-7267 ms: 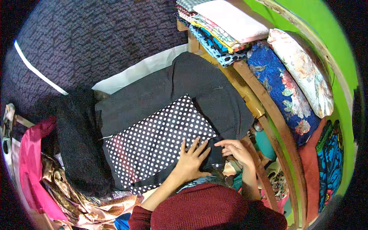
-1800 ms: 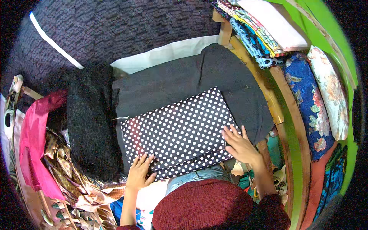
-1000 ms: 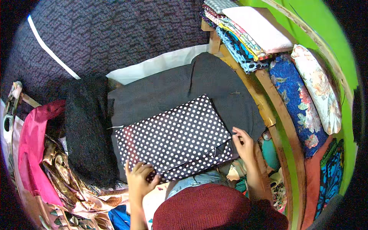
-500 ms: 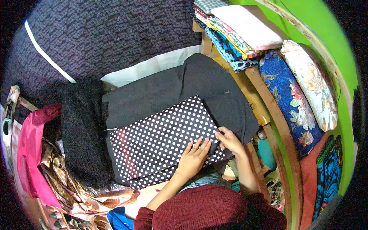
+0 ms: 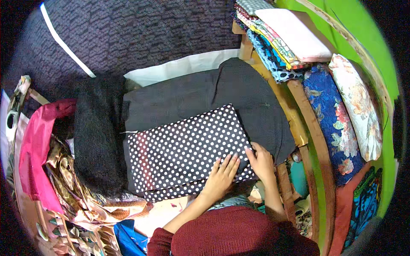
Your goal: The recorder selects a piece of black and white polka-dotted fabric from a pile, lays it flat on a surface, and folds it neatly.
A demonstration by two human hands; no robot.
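A folded black cloth with white polka dots (image 5: 183,149) lies on a plain black padded surface (image 5: 179,100). My left hand (image 5: 221,177) rests on the dotted cloth's lower right part, fingers straight and slightly apart. Beside it, my right hand (image 5: 262,164) is at the cloth's right edge. Its thumb points up over the dots and stands apart from the other fingers, which are bent and partly hidden. Neither hand visibly lifts the cloth.
Dark fluffy fabric (image 5: 100,141) drapes at the padded surface's left end, beside pink cloth (image 5: 38,153) and shiny gold-brown fabric (image 5: 77,179). Folded fabrics (image 5: 290,34) are stacked on the wooden shelving at right. Blue floral cloth (image 5: 333,123) and white floral cloth (image 5: 358,111) lie nearby.
The view has shifted, moving the scene rightward in the picture. Both hands have slid a little toward me along the dotted cloth. My right thumb and fingers are spread wider.
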